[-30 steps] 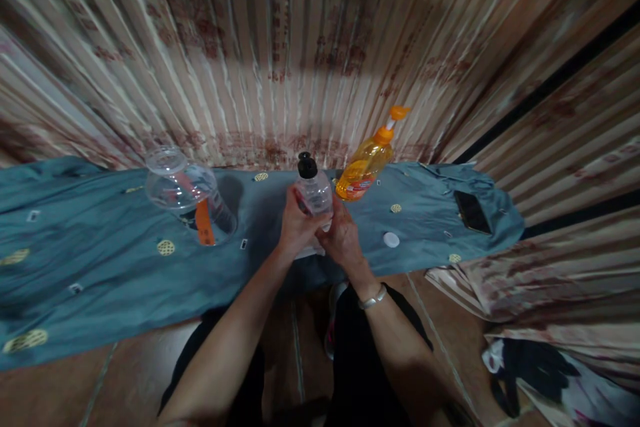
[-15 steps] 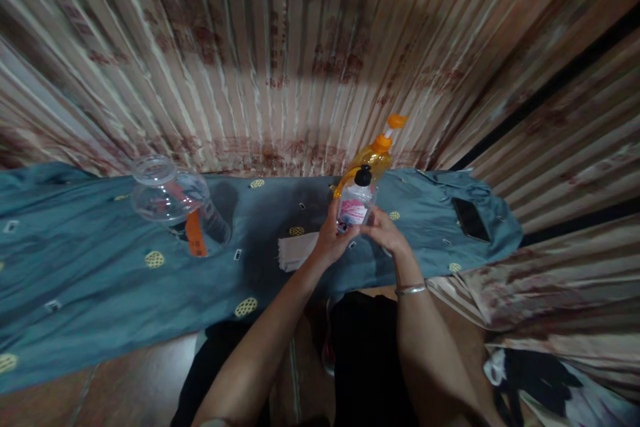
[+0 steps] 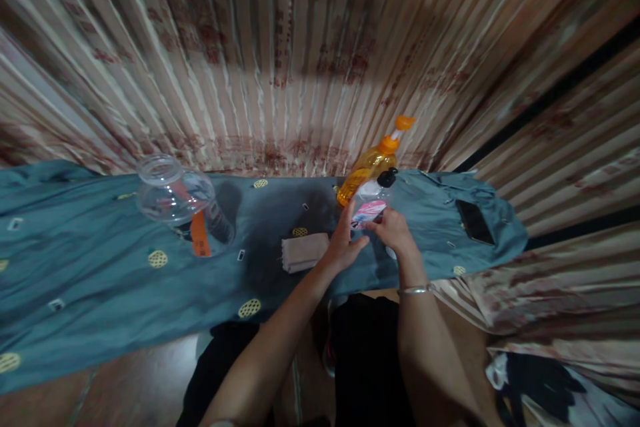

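A clear pump bottle (image 3: 371, 208) with a black pump head and a pink-and-white label leans to the right between my hands. My right hand (image 3: 395, 230) grips its lower right side, fingers curled and partly hidden. My left hand (image 3: 345, 243) is at the bottle's left side, fingers stretched along it and the thumb spread away. Right behind it stands an amber pump bottle (image 3: 367, 170) with an orange pump, looking tilted in this view. A folded beige cloth (image 3: 306, 252) lies left of my left wrist.
A large clear plastic jar (image 3: 173, 197) with an orange label stands at the left on the blue-green tablecloth (image 3: 120, 287). A black phone (image 3: 475, 221) lies at the right. Pleated curtains (image 3: 280, 67) hang behind the table and along its right side.
The clear bottle has tilted to the right and shifted slightly that way. My left thumb has come away from it, while my right hand stays on its lower side.
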Action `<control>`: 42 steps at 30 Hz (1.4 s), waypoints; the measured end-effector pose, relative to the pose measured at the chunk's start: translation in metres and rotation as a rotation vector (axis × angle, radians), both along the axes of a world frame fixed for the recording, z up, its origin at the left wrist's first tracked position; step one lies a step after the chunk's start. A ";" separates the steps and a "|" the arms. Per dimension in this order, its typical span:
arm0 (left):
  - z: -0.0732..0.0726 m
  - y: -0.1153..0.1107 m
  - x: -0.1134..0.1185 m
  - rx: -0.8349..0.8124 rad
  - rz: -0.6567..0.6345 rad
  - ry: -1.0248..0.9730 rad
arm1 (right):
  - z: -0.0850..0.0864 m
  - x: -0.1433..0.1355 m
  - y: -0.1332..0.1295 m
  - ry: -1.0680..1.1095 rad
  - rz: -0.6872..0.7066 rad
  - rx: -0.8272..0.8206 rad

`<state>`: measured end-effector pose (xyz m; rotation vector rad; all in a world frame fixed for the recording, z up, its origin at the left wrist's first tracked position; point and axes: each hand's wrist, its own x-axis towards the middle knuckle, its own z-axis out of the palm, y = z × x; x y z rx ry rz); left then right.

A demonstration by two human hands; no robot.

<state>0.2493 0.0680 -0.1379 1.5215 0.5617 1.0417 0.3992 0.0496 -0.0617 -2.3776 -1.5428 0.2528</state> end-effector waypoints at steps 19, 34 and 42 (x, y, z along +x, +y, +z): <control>-0.004 -0.003 -0.004 -0.022 0.025 0.013 | -0.003 -0.008 -0.006 -0.047 -0.032 -0.024; 0.010 -0.032 -0.136 0.028 0.303 0.136 | -0.027 0.015 -0.068 -0.131 -0.035 -0.091; 0.028 -0.044 -0.188 0.196 0.554 0.160 | -0.030 0.000 -0.080 -0.101 -0.078 -0.025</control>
